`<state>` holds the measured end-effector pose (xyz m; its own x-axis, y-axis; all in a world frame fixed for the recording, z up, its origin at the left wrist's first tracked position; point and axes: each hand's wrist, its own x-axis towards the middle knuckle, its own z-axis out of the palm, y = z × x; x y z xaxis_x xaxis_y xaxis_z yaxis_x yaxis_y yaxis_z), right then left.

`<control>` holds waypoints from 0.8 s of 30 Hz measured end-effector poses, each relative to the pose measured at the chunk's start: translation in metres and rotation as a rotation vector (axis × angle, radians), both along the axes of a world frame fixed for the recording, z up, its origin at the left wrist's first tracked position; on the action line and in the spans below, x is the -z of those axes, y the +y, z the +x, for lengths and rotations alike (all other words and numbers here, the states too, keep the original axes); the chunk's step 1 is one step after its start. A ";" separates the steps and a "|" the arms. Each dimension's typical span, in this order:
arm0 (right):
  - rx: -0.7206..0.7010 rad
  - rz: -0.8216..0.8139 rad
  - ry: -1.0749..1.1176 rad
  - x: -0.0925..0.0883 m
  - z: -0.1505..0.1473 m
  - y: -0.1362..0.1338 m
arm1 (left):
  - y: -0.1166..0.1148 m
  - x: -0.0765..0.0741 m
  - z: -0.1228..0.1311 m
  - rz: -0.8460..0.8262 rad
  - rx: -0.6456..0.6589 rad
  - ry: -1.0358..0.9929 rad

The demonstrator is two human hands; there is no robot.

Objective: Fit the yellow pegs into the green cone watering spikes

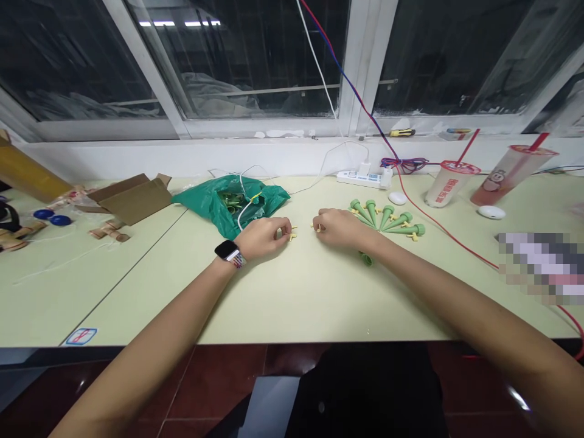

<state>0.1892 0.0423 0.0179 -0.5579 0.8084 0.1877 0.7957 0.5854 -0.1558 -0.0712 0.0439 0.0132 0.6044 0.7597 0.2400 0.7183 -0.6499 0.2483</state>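
Forearms (150,316) out over desk (319,304). Just in front of bag (230,204), left hand (262,237) pinched on yellow piece (292,234), right hand (335,228) on another. Bag holds green parts (230,202). Green spikes (381,219) right of bag, touching right hand. Box (130,198) left of bag; straw cups (449,182) far right.

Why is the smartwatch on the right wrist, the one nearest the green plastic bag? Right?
No: the head view shows the smartwatch on the left wrist, not the right. That is the wrist nearest the green plastic bag.
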 end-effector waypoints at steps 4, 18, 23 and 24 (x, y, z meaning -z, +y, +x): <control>0.000 -0.068 0.011 0.003 -0.006 0.010 | 0.000 -0.001 -0.004 0.049 0.022 0.059; 0.054 -0.135 0.030 0.002 0.009 0.015 | -0.003 0.001 0.002 0.090 0.004 0.134; 0.082 -0.057 -0.027 0.004 0.009 0.018 | -0.003 0.006 0.005 0.123 0.016 0.136; 0.087 -0.051 -0.038 0.005 0.009 0.020 | -0.002 0.007 0.005 0.130 0.015 0.138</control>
<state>0.1978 0.0618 0.0133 -0.4908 0.8622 0.1254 0.8493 0.5055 -0.1518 -0.0663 0.0414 0.0065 0.6497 0.7179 0.2501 0.7293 -0.6814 0.0613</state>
